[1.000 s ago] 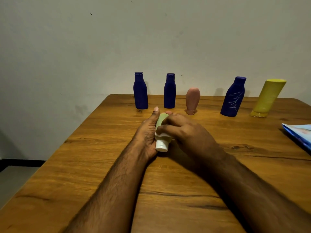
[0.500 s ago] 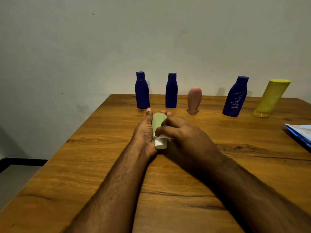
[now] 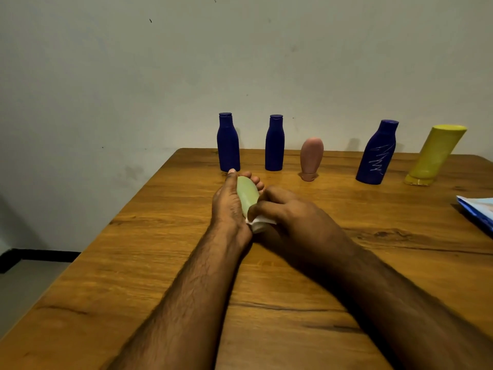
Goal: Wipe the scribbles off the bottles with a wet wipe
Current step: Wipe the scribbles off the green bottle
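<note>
My left hand (image 3: 228, 204) cradles a small pale green bottle (image 3: 247, 194) lying above the wooden table (image 3: 165, 236), its white cap end toward me. My right hand (image 3: 290, 212) presses a white wet wipe (image 3: 257, 222) against the bottle's lower part, near the cap. At the table's far edge stand two dark blue bottles (image 3: 228, 144) (image 3: 274, 144), a pink bottle (image 3: 310, 157) resting on its cap, a third blue bottle (image 3: 377, 153) marked with white scribbles, and a yellow bottle (image 3: 434, 156) standing cap down.
A blue and white packet (image 3: 477, 210) lies at the table's right edge. A grey wall rises right behind the table, and the floor shows past the table's left edge.
My right hand with the wipe has slid down the green bottle toward its cap, uncovering more of the green body. My left hand keeps its hold.
</note>
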